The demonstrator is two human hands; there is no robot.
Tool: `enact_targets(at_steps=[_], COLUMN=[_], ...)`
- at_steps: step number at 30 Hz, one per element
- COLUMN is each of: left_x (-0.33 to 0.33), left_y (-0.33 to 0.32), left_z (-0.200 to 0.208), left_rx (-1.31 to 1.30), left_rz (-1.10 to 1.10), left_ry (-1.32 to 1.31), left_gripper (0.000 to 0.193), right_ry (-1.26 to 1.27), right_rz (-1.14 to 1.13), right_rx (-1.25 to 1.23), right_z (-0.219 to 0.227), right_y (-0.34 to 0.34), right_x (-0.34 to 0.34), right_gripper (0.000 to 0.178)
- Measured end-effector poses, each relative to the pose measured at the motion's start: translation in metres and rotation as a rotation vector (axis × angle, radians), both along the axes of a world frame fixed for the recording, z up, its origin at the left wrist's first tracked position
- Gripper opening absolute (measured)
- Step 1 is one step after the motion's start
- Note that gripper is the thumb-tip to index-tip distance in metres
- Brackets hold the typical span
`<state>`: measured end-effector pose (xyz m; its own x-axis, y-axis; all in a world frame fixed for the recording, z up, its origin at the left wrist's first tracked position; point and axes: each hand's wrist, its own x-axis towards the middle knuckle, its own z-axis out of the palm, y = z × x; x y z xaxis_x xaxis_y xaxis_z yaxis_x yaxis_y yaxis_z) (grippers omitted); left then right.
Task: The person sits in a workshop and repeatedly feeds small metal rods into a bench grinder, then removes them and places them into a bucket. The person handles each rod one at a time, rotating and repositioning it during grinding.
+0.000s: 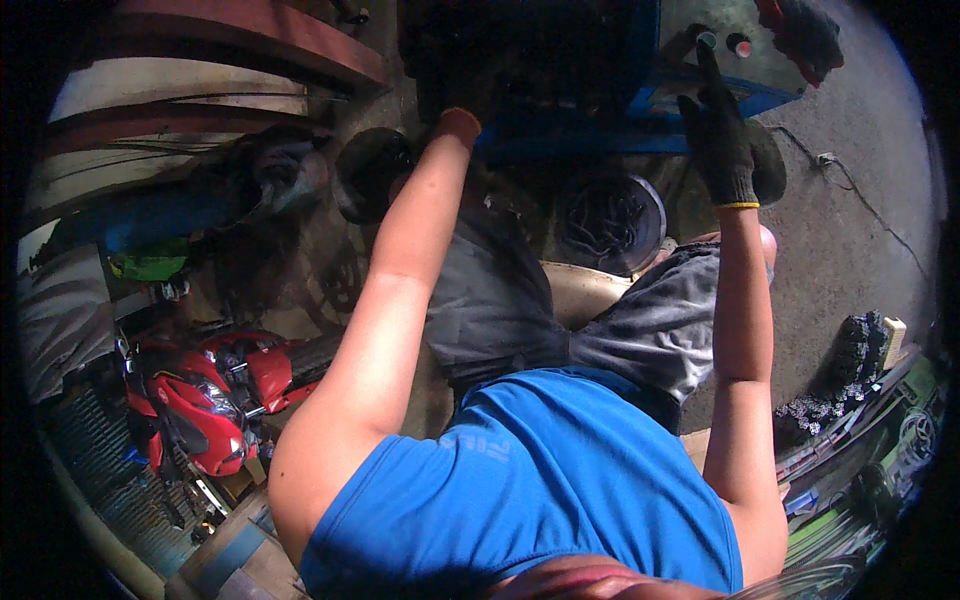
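Note:
My right hand (722,140), in a dark glove with a yellow-edged cuff, reaches up to a metal control box (672,22). Its index finger is stretched out onto a green button (706,40), with the thumb held apart and nothing in the grip. Beside that button is a red one (739,44). My left hand (482,92), gloved with an orange cuff, reaches into deep shadow at the blue machine (590,143). Its fingers, and anything they hold, are lost in the dark. Below the machine, a round dark tub (645,205) contains several curved dark pieces.
A red and dark cloth (808,40) hangs on the box's right corner. A cable with a white connector (825,159) runs over the floor at right. Bundled metal pieces (850,370) lie at lower right. Reddish beams (250,40) and a red motorcycle (205,405) stand at left.

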<state>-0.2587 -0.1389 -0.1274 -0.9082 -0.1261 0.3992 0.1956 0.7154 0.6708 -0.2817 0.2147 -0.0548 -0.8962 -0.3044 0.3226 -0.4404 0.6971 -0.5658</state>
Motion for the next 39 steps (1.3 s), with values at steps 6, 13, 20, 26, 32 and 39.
enact_targets(at_steps=[6,13,20,26,32,39], left_x=[0.002,-0.013,-0.024,-0.030,-0.021,-0.016], left_y=[0.021,-0.010,-0.006,-0.006,0.000,-0.005], left_z=[0.021,-0.026,-0.036,-0.039,-0.013,-0.016], left_rx=[0.443,0.016,0.725,0.606,0.121,-0.001], left_rz=[0.010,0.001,-0.072,-0.045,0.001,0.005], left_ry=[-0.191,0.073,-0.227,-0.202,-0.248,-0.139], left_gripper=[0.040,0.043,0.046,0.044,0.055,0.051], right_ry=[0.000,-0.044,-0.089,-0.021,-0.115,-0.128], right_rz=[-0.042,-0.035,-0.131,-0.114,-0.158,-0.116], right_rx=[0.000,-0.060,0.040,0.035,0.059,0.016], right_z=[0.000,-0.004,0.005,0.000,0.004,0.006], right_y=[-0.002,-0.007,-0.008,-0.008,-0.010,-0.011], right_x=[-0.002,-0.009,-0.003,-0.006,-0.006,-0.003], right_gripper=[0.076,0.081,0.080,0.076,0.076,0.078])
